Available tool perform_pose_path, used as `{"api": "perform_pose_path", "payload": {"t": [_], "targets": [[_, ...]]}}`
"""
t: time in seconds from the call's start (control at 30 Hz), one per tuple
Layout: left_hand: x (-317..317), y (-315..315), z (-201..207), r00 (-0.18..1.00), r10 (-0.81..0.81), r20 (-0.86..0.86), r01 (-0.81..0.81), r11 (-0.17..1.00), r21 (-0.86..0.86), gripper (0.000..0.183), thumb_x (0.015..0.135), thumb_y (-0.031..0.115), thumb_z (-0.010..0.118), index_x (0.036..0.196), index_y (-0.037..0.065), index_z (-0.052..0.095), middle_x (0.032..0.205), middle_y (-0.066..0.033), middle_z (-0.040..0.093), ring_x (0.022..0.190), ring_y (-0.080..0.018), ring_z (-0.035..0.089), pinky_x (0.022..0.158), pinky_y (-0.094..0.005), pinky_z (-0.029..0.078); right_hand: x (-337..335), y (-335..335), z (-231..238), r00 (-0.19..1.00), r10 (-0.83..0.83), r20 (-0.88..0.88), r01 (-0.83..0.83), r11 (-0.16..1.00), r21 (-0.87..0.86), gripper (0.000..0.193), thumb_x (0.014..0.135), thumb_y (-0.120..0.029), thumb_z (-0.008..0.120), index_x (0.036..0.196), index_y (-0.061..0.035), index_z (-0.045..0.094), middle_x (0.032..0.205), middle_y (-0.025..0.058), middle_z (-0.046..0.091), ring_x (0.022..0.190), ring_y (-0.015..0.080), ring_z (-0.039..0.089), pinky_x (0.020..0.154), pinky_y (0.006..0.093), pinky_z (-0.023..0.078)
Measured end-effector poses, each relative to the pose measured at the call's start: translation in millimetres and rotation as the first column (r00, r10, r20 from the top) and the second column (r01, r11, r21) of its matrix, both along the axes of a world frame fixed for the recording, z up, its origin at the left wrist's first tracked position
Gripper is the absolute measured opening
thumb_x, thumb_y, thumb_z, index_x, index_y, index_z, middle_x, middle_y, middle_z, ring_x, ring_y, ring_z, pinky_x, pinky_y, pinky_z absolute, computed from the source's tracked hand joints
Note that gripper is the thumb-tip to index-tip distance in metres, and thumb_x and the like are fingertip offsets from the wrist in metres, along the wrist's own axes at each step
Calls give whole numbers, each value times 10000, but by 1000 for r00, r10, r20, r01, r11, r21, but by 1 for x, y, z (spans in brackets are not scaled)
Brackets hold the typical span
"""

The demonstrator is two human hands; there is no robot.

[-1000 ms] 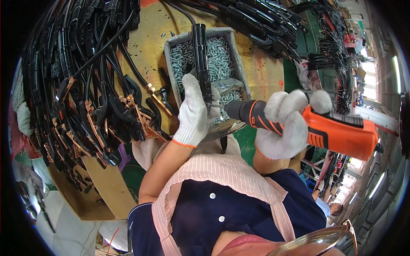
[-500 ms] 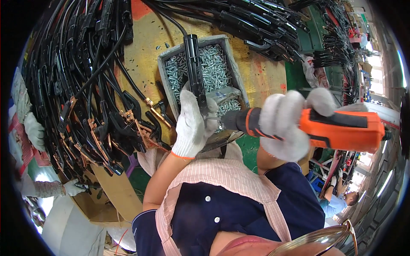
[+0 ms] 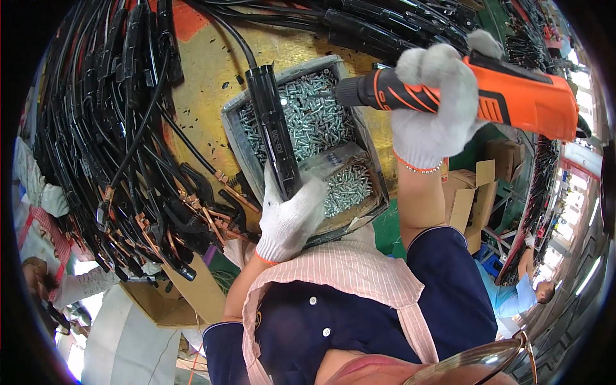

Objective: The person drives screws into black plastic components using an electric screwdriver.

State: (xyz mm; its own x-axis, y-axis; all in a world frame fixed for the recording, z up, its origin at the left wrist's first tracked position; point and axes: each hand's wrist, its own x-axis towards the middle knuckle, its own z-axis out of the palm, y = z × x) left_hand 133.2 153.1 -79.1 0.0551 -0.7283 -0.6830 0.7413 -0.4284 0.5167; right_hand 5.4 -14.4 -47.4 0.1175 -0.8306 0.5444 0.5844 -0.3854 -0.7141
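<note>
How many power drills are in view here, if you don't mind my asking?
1: the drill in the right hand. Others may be hidden.

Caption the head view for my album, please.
Left hand holds a black handle over screws; right hand, an orange drill.

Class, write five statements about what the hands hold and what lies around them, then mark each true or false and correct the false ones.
1. The right hand grips an orange-and-black power driver. True.
2. The left hand holds a black handle with a cable at its far end. True.
3. The driver's chuck touches the black handle. False: they are apart.
4. The grey tray contains wooden pegs. False: it contains silver screws.
5. Copper-coloured parts show in the pile left of the tray. True.
</note>
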Motion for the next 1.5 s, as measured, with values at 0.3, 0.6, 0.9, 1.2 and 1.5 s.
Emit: {"api": "perform_pose_path", "payload": {"t": [0.3,0.6,0.9,1.2,1.5], "targets": [[12,22,-20,884,15,-467,-184,930,-319,771,857,39,640,1466,249,216,763,-73,526,402,-147,408,368,-287,330,6,-14,-16,999,-42,12,41,996,84,491,973,-391,517,1328,-70,407,788,69,516,663,184,465,655,361,414],[14,18,-16,932,-63,-357,-33,966,-257,769,877,159,655,1499,232,209,701,-36,447,409,-134,410,396,-292,341,18,-17,-25,998,29,56,-34,995,95,497,960,-362,536,1338,-66,407,809,84,544,687,200,490,655,367,415],[11,19,-18,921,16,-389,-123,960,-253,581,864,31,636,1342,228,373,834,-47,557,519,-164,530,445,-303,424,19,-7,8,991,-113,68,102,985,141,278,906,-91,529,1179,-80,476,688,-4,447,611,89,401,611,285,377],[-8,-2,-5,993,51,105,-43,996,-75,580,813,72,706,1274,105,355,726,-5,535,463,-86,460,393,-235,354,-25,18,38,921,-77,382,-40,957,288,190,917,-65,561,1090,-11,505,688,9,471,620,103,448,636,275,433],[-16,-8,-15,990,12,140,7,991,-137,951,804,48,712,1495,79,59,794,-39,563,494,-91,499,393,-231,393,-31,73,52,956,-97,279,39,978,205,207,905,-50,536,1102,-29,475,687,-21,402,629,86,417,618,249,399]]}}
